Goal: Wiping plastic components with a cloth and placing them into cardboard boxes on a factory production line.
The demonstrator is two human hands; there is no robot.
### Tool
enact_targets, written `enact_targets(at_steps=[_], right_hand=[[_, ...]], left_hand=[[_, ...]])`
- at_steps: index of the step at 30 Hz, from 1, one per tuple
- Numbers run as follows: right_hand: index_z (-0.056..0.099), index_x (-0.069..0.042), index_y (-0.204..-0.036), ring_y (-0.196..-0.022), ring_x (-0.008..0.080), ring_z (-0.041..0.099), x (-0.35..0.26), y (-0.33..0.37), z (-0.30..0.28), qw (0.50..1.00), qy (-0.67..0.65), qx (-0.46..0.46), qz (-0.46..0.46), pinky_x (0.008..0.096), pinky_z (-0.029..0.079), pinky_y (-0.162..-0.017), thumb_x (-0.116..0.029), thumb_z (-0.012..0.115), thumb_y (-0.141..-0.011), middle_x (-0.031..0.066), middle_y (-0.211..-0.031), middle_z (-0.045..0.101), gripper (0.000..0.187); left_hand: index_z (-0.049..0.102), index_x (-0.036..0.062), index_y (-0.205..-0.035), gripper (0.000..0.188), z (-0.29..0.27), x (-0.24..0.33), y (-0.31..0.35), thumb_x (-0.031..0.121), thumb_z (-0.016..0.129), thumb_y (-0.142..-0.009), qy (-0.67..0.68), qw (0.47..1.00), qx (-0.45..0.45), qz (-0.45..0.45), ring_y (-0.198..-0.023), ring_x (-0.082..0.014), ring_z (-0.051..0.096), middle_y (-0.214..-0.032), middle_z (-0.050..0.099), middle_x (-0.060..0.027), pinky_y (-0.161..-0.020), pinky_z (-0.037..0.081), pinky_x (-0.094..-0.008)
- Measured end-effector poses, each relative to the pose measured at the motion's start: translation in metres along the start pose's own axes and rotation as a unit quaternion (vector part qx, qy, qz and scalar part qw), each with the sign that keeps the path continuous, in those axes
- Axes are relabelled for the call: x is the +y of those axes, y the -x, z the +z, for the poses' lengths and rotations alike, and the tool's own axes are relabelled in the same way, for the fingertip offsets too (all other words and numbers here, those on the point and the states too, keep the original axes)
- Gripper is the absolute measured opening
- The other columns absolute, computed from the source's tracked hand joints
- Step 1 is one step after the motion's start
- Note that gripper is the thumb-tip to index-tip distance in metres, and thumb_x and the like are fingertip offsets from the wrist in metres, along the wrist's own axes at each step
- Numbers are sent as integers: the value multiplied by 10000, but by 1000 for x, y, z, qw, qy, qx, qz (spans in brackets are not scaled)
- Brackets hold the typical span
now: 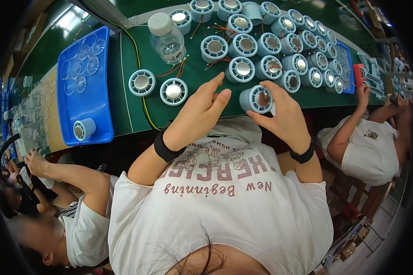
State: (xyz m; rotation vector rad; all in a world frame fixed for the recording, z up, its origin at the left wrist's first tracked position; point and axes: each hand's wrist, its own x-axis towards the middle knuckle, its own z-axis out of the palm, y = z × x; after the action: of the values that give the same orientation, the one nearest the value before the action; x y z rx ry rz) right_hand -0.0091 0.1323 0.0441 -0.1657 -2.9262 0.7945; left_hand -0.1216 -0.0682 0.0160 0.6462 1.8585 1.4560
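My right hand grips a light-blue round housing with a coppery metal disc in its face, thumb at its lower edge and fingers over its top. The housing is held near the front edge of the green table. To its left, my left hand is open, fingers stretched out and pointing away, with nothing in it. Nearest to that hand, a similar housing with a silvery disc lies on the table, red and dark wires behind it. Another such housing sits farther left.
Several more light-blue housings crowd the table's far right. A clear bottle with a white cap stands behind my left hand. A blue tray at left holds clear discs and one housing. Co-workers sit on both sides; one holds a red object.
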Motion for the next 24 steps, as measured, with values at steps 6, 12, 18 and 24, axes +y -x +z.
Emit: enact_targets(at_steps=[6,12,18,24], right_hand=[[531,-38,-1218,-925,350,633,-4,-1,31,996,-36,44,61,393,523,-764,-180,795,-725,185,-1095,616,577],[580,-45,-1188,-899,302,635,-9,3,-9,996,-57,66,34,348,515,-746,-124,762,-770,133,-1085,624,462],[637,-51,-1129,-817,130,613,23,-57,-129,983,17,138,119,224,441,-664,-206,675,-862,86,-942,666,311],[562,-124,-1281,-806,202,641,211,-207,-194,962,270,28,13,322,505,-710,-340,660,-862,145,-959,674,481]], left_hand=[[423,14,-1371,424,0,23,-6,184,503,-990,-34,997,32,64,-1068,-169,564,-1258,465,-124,-864,478,-275],[454,18,-1345,394,-3,28,-7,109,522,-968,-46,995,-1,87,-1079,-184,564,-1318,437,-134,-890,476,-289],[493,2,-1309,361,-17,49,8,90,520,-960,-1,995,-60,79,-1060,-196,585,-1250,512,-130,-893,475,-298],[542,-27,-1247,319,-24,63,13,91,525,-951,67,995,-68,37,-1018,-195,612,-1131,614,-131,-883,471,-299]])
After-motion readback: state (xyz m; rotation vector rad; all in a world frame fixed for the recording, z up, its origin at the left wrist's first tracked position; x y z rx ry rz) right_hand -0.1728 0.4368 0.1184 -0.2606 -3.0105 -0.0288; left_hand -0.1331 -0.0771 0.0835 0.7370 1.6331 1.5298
